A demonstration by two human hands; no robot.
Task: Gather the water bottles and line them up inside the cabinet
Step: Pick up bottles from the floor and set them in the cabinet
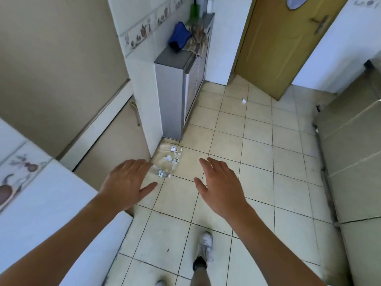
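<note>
Left hand (pixel 125 182) outstretched, palm down, fingers spread loose, holding nothing. Right hand (pixel 220 182) likewise, thumb splayed, empty. Both hover above pale tiled floor (pixel 257 162). Water bottles (pixel 168 163) lie on their sides in a cluster at the foot of grey cabinet (pixel 173 104), between the hands; caps mostly point right. Yellow door (pixel 282 44) beyond.
</note>
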